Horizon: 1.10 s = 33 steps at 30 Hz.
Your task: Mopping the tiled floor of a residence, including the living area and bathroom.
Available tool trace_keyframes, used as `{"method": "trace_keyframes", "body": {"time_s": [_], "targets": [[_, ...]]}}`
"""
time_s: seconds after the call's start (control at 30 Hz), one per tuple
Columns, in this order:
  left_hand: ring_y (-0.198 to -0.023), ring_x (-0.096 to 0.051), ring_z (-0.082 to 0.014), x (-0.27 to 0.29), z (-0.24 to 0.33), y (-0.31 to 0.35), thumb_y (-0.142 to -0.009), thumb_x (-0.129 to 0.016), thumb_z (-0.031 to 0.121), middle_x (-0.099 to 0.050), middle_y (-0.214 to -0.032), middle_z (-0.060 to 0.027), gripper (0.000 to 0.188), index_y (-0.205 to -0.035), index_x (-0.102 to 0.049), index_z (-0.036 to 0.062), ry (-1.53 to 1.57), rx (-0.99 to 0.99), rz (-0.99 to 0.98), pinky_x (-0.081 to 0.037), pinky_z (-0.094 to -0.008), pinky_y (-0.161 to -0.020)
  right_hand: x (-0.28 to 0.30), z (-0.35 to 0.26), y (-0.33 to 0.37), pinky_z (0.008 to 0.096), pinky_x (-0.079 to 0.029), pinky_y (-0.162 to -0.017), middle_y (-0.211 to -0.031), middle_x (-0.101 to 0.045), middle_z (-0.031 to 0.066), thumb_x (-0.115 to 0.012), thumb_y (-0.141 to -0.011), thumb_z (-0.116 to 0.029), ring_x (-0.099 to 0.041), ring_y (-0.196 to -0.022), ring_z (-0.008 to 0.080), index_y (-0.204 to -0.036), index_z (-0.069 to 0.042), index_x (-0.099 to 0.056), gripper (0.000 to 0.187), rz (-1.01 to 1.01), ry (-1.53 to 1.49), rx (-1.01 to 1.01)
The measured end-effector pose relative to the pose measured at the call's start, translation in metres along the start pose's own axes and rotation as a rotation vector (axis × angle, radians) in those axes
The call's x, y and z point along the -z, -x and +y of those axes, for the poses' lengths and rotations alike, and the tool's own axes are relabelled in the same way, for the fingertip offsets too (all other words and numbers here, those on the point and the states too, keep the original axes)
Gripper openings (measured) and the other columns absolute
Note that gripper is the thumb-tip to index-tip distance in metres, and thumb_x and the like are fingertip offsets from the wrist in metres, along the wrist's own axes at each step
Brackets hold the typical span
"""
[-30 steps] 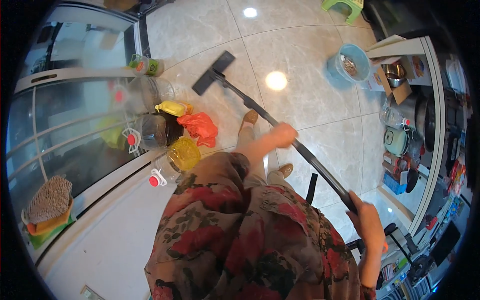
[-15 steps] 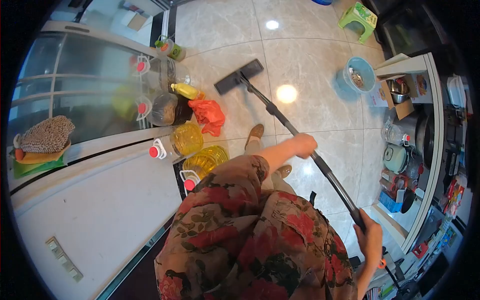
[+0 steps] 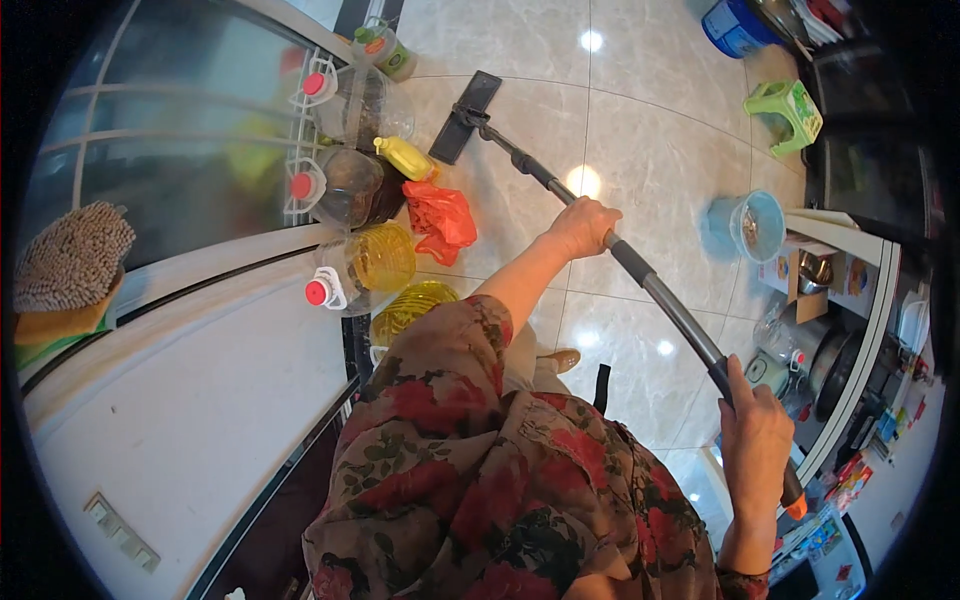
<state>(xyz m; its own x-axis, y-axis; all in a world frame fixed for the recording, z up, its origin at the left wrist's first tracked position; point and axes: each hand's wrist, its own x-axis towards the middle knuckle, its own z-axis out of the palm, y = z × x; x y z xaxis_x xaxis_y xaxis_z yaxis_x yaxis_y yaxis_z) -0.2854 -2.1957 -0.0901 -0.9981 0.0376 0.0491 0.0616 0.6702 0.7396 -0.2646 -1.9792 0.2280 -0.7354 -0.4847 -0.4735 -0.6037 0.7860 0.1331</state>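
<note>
I hold a long mop by its grey and black pole (image 3: 668,300). My left hand (image 3: 582,226) grips the pole about halfway down, arm stretched forward. Near the pole's upper end, just below its orange tip, my right hand (image 3: 755,445) is wrapped around it. The flat black mop head (image 3: 465,116) rests on the pale tiled floor (image 3: 640,120), far ahead and close to the bottles. My flowered garment fills the lower middle.
Several large clear oil bottles (image 3: 355,270) with red caps stand along the glass door at left, with a yellow bottle (image 3: 405,157) and a red plastic bag (image 3: 440,220). A blue tub (image 3: 745,228), a green stool (image 3: 785,108) and shelves with cookware (image 3: 830,350) line the right.
The mop head has slid farther away across the tiles toward the bottles by the glass door. Both hands keep their grip on the pole; the view has swung.
</note>
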Motion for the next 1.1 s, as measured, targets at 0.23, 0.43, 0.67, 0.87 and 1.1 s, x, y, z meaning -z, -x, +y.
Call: {"method": "trace_keyframes", "body": {"time_s": [0.23, 0.43, 0.67, 0.87, 1.1], "targets": [[-0.063, -0.057, -0.0294, 0.029, -0.069, 0.007, -0.06, -0.062, 0.006, -0.058, -0.061, -0.0081, 0.013, -0.071, -0.057, 0.0082, -0.085, -0.072, -0.023, -0.045, -0.0381, -0.062, -0.015, -0.041, -0.044, 0.0379, -0.045, -0.053, -0.069, -0.052, 0.0134, -0.06, -0.077, -0.013, -0.056, -0.061, 0.0278, -0.12, -0.009, -0.05, 0.045, -0.077, -0.057, 0.026], [-0.066, -0.056, -0.0271, 0.019, -0.086, 0.039, -0.058, -0.063, 0.005, -0.058, -0.062, -0.005, 0.017, -0.072, -0.056, 0.0093, -0.124, -0.008, -0.003, -0.043, -0.0372, -0.067, -0.056, -0.052, -0.044, 0.0405, -0.046, -0.056, -0.071, -0.053, 0.0163, -0.061, -0.074, -0.01, -0.056, -0.062, 0.0327, -0.125, -0.013, -0.045, 0.053, -0.222, -0.316, 0.002], [-0.067, -0.054, -0.0206, -0.019, -0.06, 0.073, -0.055, -0.065, 0.006, -0.055, -0.061, 0.0015, 0.031, -0.085, -0.059, 0.0088, -0.072, -0.048, 0.1, -0.041, -0.0327, -0.07, -0.071, -0.036, 0.004, 0.0405, -0.045, -0.061, -0.073, -0.057, 0.0193, -0.069, -0.066, -0.006, -0.058, -0.068, 0.0362, -0.128, -0.016, -0.044, 0.068, -0.357, -0.544, -0.091], [-0.067, -0.055, -0.0215, -0.021, -0.077, 0.071, -0.059, -0.064, 0.01, -0.057, -0.063, -0.0011, 0.03, -0.088, -0.058, 0.009, -0.094, -0.094, -0.027, -0.041, -0.0327, -0.07, -0.115, -0.043, -0.002, 0.041, -0.046, -0.056, -0.068, -0.053, 0.0164, -0.065, -0.07, -0.006, -0.056, -0.06, 0.0334, -0.127, -0.019, -0.045, 0.062, -0.287, -0.503, -0.061], [-0.071, -0.056, -0.0276, -0.041, -0.096, 0.06, -0.06, -0.063, 0.007, -0.058, -0.065, -0.007, 0.026, -0.085, -0.061, 0.0084, -0.249, -0.056, -0.031, -0.043, -0.0357, -0.074, -0.154, -0.045, -0.014, 0.0403, -0.046, -0.057, -0.071, -0.052, 0.0149, -0.064, -0.071, -0.006, -0.056, -0.062, 0.0325, -0.127, -0.017, -0.044, 0.061, -0.171, -0.49, -0.092]]}}
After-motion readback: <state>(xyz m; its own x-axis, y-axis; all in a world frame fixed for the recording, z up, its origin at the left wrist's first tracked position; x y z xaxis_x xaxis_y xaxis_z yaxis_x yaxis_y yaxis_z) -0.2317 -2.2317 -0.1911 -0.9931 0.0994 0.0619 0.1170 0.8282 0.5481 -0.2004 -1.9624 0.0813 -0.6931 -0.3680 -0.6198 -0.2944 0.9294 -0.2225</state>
